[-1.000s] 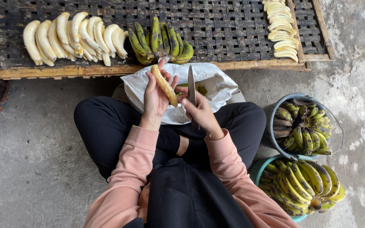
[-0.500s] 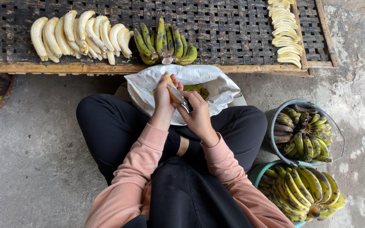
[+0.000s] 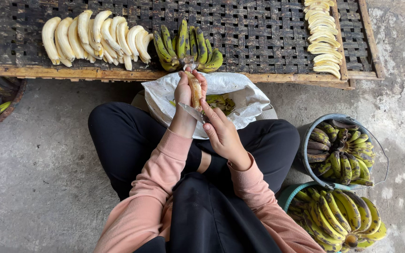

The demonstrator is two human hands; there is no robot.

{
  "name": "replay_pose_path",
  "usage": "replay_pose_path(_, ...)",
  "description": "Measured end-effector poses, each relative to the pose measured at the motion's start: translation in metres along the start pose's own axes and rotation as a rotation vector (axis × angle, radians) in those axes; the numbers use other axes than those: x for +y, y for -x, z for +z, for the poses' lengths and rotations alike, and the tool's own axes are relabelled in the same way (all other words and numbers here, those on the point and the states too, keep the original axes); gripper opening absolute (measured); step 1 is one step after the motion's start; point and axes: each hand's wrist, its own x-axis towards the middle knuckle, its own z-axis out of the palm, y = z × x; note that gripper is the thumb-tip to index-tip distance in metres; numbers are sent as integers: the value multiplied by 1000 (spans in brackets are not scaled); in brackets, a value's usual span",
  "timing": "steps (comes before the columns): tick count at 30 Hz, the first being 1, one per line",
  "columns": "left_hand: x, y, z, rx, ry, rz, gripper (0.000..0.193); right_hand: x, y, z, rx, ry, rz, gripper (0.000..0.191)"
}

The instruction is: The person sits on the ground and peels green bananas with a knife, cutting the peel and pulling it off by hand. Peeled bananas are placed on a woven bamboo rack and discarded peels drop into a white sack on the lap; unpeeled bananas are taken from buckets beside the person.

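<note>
Grey concrete floor (image 3: pixel 38 187) below, woven drying rack (image 3: pixel 258 33) above with peeled bananas (image 3: pixel 94 37) and a green bunch (image 3: pixel 188 47). White plastic sack (image 3: pixel 240 91) between, unmarked; two buckets (image 3: pixel 308 140) of spotted bananas right. Left hand (image 3: pixel 183 96) fingers wrapped around half-peeled banana (image 3: pixel 196 91): soft, slippery, probably easily bruised, best gripped mid-length. Right hand (image 3: pixel 221 133) pinching knife (image 3: pixel 192 112).

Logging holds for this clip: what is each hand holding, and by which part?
Left hand holds a banana upright, grip around its lower half. Right hand holds a knife by the handle, blade pointing left at the banana's base.
</note>
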Motion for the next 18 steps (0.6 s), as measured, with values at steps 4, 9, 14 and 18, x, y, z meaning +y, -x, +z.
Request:
replay_pose_path(4,-3,6,9,35,-14,44,28,-1,0,0,31,16,-17,51)
replay_pose_path(9,-1,12,15,-54,-49,124,28,-2,1,0,35,22,-20,51)
replay_pose_path(14,1,17,23,-44,-78,178,31,0,0,2,30,27,-15,52)
replay_pose_path(18,-2,30,32,-178,-110,163,33,3,0,2,40,21,14,52)
